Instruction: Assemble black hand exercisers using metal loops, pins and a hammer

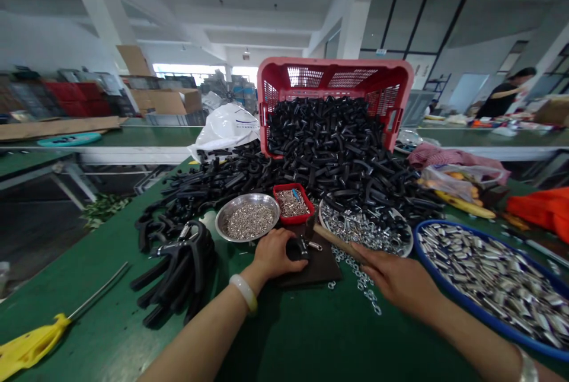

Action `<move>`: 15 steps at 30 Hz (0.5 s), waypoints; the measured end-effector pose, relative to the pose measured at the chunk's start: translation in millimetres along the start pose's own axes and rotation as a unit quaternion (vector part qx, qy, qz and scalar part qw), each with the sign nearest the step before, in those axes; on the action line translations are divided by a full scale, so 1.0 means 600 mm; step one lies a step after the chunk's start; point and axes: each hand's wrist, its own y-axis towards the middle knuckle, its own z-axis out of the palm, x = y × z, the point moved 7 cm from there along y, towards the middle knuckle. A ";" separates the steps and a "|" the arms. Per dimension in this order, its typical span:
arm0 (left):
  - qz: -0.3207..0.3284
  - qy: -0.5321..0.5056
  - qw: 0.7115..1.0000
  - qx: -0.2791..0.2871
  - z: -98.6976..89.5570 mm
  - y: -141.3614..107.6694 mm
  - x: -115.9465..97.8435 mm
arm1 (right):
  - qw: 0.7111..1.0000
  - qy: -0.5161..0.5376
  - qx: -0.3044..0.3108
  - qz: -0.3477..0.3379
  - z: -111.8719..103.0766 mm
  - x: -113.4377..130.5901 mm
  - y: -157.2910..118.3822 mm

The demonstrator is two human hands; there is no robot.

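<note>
My left hand [278,253] is closed around a black curved plastic part [297,248], holding it on a dark flat plate [317,272]. A small metal spring [315,245] sticks out at that part's right side. In my right hand [386,278] is the wooden handle of a hammer [338,241]; its dark head is close to the black part, and I cannot tell whether they touch. A steel bowl of small metal pieces [249,219] stands behind my left hand, beside a red tray [310,199] of small pins.
A tipped red crate [333,64] spills black parts [329,139] over the green table. At right are a white dish of metal fittings [362,231], a blue-rimmed tray [444,287] and bananas [466,205]. Assembled black pieces [186,269] lie left, near a yellow-handled rod [98,293]. Another person [500,100] stands far right.
</note>
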 end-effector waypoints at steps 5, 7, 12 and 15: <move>-0.012 0.002 1.000 0.014 0.000 0.002 0.001 | 0.994 0.063 -0.084 0.006 -0.040 -0.001 -0.001; -0.012 0.002 1.000 0.015 0.001 0.003 0.003 | 0.992 0.066 -0.111 0.001 -0.050 0.008 0.001; 0.000 -0.001 1.000 0.003 0.002 0.003 0.004 | 0.999 0.025 0.005 -0.023 -0.014 0.017 0.013; 0.003 -0.003 1.000 0.012 0.003 0.003 0.004 | 0.997 0.051 0.044 -0.024 -0.004 0.005 0.016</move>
